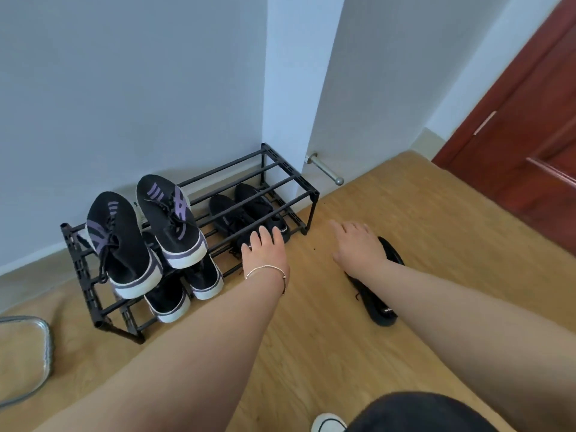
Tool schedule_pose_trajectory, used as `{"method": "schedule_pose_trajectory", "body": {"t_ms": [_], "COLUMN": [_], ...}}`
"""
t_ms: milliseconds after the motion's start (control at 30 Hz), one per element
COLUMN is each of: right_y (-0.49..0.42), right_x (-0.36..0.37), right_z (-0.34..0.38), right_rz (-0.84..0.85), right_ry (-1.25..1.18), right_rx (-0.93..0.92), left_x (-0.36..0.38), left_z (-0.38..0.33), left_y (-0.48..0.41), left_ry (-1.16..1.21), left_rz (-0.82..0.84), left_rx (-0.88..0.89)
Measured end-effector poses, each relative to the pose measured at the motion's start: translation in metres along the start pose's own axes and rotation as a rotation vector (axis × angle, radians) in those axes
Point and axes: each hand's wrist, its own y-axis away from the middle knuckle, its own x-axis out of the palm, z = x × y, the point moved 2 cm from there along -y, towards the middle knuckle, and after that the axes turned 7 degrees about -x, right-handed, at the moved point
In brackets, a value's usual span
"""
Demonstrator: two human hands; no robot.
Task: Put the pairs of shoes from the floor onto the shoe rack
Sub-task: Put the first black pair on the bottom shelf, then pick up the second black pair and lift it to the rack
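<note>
1. Reaching toward the shoe rack (307, 190), the left hand (265, 249) lies palm down with fingers spread at the near edge of the lower tier, over the heel of the all-black pair (246, 210); it grips nothing that can be seen
2. Right hand (358, 241) hovers flat and spread, empty, above the far end of a lone black shoe (378, 302), which lies on the wooden floor (311, 353) to the right of the rack and well apart from it
3. Step in hand, as judged: nudging the all-black pair fully onto its tier while preparing to lift the floor shoe. To do it well, push the heels in until the soles sit across at least two bars, then take the floor shoe by its collar rather than its trailing lace
4. Rack contents, upper tier: one black-and-purple pair (143, 232) on the left, toes toward the wall, heels overhanging the near bar; right half bare
5. Rack contents, lower tier: one black pair with white soles (187, 288) on the left, below the purple pair; the all-black pair on the right
6. Free space for the floor shoe is the upper tier's right half; whether its mate is nearby cannot be told, since the right forearm hides part of the floor
7. Risk, as judged: the overhanging purple pair may tip if the rack is jolted
</note>
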Motion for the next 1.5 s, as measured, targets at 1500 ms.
{"method": "schedule_pose_trajectory", "body": {"t_ms": [1500], "right_y": [0.065], "right_x": [0.240], "right_z": [-0.303], "right_rz": [0.316], "right_ry": [-0.754], "right_rx": [0.713], "left_x": [0.207], "left_z": [-0.254], "left_y": [-0.016], "left_ry": [0.761], "left_rz": [0.621], "left_rx": [-0.401]}}
